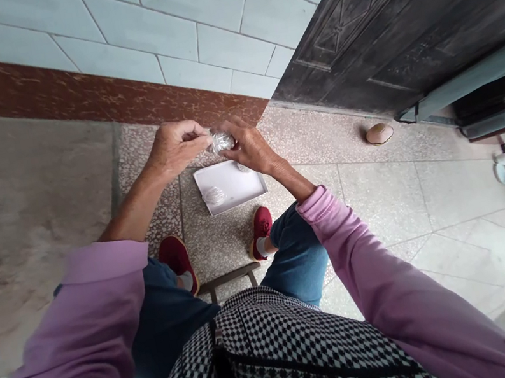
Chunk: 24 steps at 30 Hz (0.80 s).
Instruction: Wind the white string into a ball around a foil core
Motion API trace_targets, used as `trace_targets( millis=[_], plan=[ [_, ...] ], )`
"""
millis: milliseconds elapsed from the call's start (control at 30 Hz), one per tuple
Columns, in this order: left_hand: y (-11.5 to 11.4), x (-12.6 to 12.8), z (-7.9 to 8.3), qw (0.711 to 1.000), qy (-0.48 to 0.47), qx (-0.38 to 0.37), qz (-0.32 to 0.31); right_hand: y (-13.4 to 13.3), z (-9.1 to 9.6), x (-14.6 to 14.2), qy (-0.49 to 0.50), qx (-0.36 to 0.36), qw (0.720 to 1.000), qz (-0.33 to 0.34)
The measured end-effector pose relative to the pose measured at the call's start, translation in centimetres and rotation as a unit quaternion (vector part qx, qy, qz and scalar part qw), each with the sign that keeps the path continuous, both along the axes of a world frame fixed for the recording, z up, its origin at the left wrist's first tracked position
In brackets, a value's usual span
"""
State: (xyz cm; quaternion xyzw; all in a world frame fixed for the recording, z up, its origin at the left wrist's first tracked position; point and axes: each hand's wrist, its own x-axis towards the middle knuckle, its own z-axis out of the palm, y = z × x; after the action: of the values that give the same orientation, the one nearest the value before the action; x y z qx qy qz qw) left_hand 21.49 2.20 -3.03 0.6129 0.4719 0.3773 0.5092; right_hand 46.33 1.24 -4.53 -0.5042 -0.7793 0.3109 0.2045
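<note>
My right hand (248, 146) is closed around a small, shiny ball of white string (221, 141), held above the floor in front of me. At the ball's left side my left hand (177, 143) is closed, thumb and fingertips pinched together on what looks like a strand of the string; the strand itself is hard to make out. Below both hands a shallow white box lid (237, 185) lies on the floor. In its lower left corner sits another white string ball (214, 196). A further whitish ball (242, 167) shows at its upper right, partly hidden by my right hand.
A tiled wall (122, 17) with a brown base strip rises ahead, beside a dark door (374, 20). A round, pinkish-tan object (379, 133) rests on the floor at right. My red shoes (262, 229) flank the lid, with a stool bar (231, 276) between my legs.
</note>
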Motion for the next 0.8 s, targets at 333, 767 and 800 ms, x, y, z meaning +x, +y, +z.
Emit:
trace_targets(
  millis=[333, 767, 800],
  plan=[
    [0.9, -0.1, -1.6, 0.987, -0.139, -0.076, -0.001, -0.8, 2.8, -0.4, 0.231, -0.201, 0.952, -0.002],
    [-0.6, 2.0, -2.1, 0.980, -0.169, -0.109, 0.016, 0.8, 0.2, 0.1, 0.252, -0.084, 0.958, -0.110],
    [-0.9, 2.2, -2.1, 0.987, -0.139, -0.085, 0.005, 1.3, -0.2, 0.4, 0.230, -0.060, 0.964, -0.123]
  ],
)
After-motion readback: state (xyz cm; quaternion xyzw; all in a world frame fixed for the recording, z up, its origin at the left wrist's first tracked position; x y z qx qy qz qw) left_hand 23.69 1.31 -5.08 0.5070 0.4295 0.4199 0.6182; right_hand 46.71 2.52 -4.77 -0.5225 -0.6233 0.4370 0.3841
